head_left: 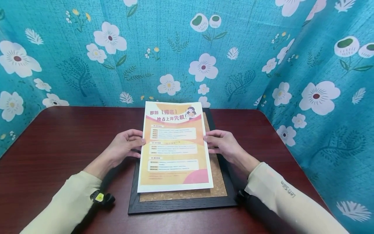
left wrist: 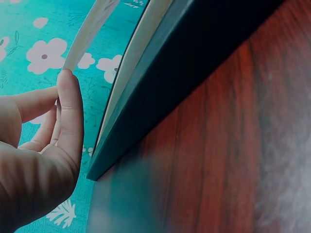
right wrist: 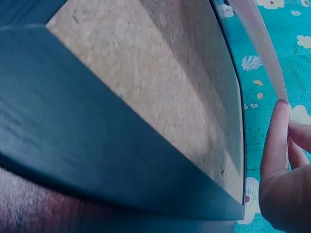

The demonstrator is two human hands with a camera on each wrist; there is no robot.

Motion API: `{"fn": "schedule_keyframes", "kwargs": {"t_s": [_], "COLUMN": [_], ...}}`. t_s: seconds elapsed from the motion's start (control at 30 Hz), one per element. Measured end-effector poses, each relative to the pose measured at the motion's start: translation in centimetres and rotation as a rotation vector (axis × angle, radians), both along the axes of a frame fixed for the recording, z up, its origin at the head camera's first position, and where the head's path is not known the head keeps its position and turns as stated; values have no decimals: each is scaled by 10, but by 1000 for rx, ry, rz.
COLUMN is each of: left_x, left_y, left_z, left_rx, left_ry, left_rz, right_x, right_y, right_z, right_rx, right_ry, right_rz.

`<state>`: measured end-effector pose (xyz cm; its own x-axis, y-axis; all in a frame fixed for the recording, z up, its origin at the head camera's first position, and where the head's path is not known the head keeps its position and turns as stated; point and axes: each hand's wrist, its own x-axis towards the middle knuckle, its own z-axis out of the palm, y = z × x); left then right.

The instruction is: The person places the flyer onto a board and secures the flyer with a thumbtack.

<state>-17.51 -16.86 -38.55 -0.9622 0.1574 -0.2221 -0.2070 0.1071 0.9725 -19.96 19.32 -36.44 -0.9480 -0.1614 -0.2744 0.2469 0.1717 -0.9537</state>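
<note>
Cork inside a black frame (head_left: 181,205) makes up the board (head_left: 217,177) in front of you, which lies flat on the dark red-brown table (head_left: 73,139) and serves as the reference for all positions below. You hold a printed sheet (head_left: 175,148) above the board, apart from its surface; it covers most of the cork and leaves a strip bare along the near edge and another along the right.

Your left hand (head_left: 125,146), beyond the board's left side, pinches the sheet's left edge between thumb and fingers. Your right hand (head_left: 223,143), over the board's right side, pinches the opposite edge in the same manner (both wrist views confirm a gap between paper and frame).

The sheet is yellow and orange with a pink corner, three pale text boxes, a heading in Chinese characters and a small cartoon figure near its top; the fine print is too small to read. Your pale right sleeve (head_left: 292,198), to the right of the board, bears dark lettering. Behind the board hangs a turquoise curtain (head_left: 146,65) with white flowers.
</note>
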Motion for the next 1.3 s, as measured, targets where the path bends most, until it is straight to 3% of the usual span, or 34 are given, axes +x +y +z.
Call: {"fn": "schedule_keyframes", "kwargs": {"t_s": [0.3, 0.67, 1.3], "left_x": [-4, -9, -13], "left_y": [10, 20, 29], "left_z": [-2, -6, -6], "left_rx": [6, -6, -27], "left_ry": [-17, -31, -81], "left_rz": [-4, -12, 15], "right_x": [-3, -7, -15], "right_y": [9, 17, 18], "right_z": [-1, -7, -9], "right_rx": [1, 74, 152], "right_ry": [-1, -11, -9], "right_rz": [-8, -21, 14]}}
